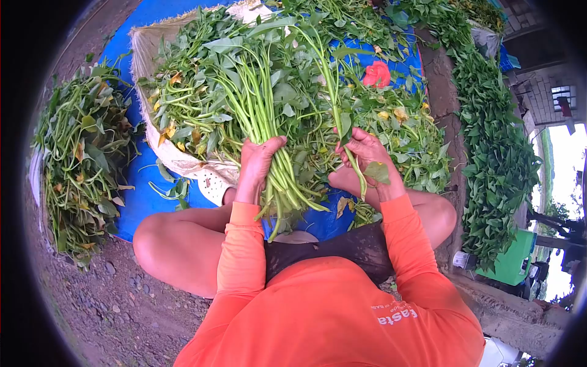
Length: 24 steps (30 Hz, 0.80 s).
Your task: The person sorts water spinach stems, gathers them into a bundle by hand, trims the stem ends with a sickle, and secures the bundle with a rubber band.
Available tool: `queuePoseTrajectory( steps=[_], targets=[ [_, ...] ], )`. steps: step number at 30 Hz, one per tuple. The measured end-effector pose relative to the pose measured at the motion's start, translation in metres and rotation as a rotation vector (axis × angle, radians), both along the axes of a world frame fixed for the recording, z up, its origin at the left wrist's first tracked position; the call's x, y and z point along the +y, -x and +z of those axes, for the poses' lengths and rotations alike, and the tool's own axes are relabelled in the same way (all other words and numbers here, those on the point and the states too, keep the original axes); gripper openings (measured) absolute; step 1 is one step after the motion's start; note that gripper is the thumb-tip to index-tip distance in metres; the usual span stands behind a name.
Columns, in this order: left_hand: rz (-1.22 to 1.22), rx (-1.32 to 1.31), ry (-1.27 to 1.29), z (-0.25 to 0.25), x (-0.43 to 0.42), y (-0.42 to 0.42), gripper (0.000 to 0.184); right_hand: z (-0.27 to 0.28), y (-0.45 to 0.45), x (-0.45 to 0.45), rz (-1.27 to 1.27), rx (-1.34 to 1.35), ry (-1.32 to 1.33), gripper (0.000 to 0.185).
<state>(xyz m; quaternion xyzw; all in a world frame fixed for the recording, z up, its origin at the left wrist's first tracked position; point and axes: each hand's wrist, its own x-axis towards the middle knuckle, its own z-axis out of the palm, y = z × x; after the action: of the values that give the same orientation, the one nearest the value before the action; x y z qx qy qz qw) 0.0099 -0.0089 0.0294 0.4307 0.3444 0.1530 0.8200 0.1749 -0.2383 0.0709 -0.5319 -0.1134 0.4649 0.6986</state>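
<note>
A thick bunch of water spinach (254, 101) is gripped around its stems by my left hand (260, 160), cut ends hanging toward my lap and leaves pointing away. Between the fingers of my right hand (365, 154) is a single water spinach stalk (330, 85), with its long stem slanting up and a few leaves on it. The two hands are apart, both above the heap of loose greens (195, 92). That heap lies on a pale woven sack (142, 92) in front of my crossed legs.
Under everything spreads a blue tarp (136, 211). To the left stands a pile of stalks with yellowing leaves (85, 159). Along the right runs a long row of leafy bundles (492, 134), near a green container (510, 260). A red crumpled item (376, 74) lies among the greens.
</note>
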Motion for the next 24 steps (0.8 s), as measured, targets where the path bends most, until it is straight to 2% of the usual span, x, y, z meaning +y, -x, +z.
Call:
queuePoseTrajectory(
  steps=[1,2,5,6,8,9,11,12,15,16,17,19,20,23,24],
  targets=[
    [-0.010,-0.012,0.007,-0.010,-0.001,-0.001,0.036,0.000,0.004,0.004,0.006,-0.043,-0.011,0.030],
    [-0.018,0.006,0.015,-0.011,-0.001,0.002,0.036,0.000,0.009,0.013,-0.016,-0.102,0.103,0.031],
    [-0.044,-0.030,0.052,-0.039,-0.010,0.001,0.033,-0.013,0.021,0.037,0.031,0.046,0.158,0.031],
    [-0.057,-0.047,0.109,-0.051,-0.013,-0.001,0.033,-0.035,0.014,0.042,0.133,0.089,0.214,0.029],
    [-0.077,-0.074,0.238,-0.080,-0.021,0.003,0.028,-0.052,0.022,0.045,0.163,0.100,0.275,0.027],
    [-0.084,-0.137,0.387,-0.096,-0.023,0.004,0.029,-0.063,0.025,0.047,0.179,0.110,0.308,0.026],
    [-0.143,-0.105,0.537,-0.123,-0.023,0.010,0.031,-0.128,0.006,0.040,0.260,0.136,0.345,0.021],
    [-0.163,-0.102,0.596,-0.130,-0.024,0.011,0.030,-0.134,0.011,0.041,0.251,0.144,0.351,0.018],
    [-0.175,-0.107,0.530,-0.143,-0.035,0.013,0.028,-0.153,0.018,0.038,0.410,0.191,0.358,0.016],
    [-0.083,-0.076,0.444,-0.125,-0.041,0.014,0.028,-0.154,0.029,0.039,0.316,0.077,0.357,0.014],
    [0.061,-0.051,0.303,-0.109,-0.051,0.009,0.031,-0.157,0.031,0.040,0.332,0.015,0.378,0.014],
    [0.187,0.011,0.152,-0.119,-0.059,-0.004,0.035,-0.162,0.029,0.043,0.366,-0.115,0.419,0.013],
    [0.131,0.015,0.198,-0.126,-0.058,-0.002,0.035,-0.163,0.030,0.039,0.333,-0.054,0.377,0.009],
    [-0.005,0.027,0.279,-0.115,-0.045,0.003,0.036,-0.128,0.022,0.028,-0.012,0.035,0.372,0.010],
    [-0.020,0.030,0.269,-0.112,-0.042,0.002,0.036,-0.123,0.007,0.028,-0.214,-0.056,0.490,0.021]
  ],
)
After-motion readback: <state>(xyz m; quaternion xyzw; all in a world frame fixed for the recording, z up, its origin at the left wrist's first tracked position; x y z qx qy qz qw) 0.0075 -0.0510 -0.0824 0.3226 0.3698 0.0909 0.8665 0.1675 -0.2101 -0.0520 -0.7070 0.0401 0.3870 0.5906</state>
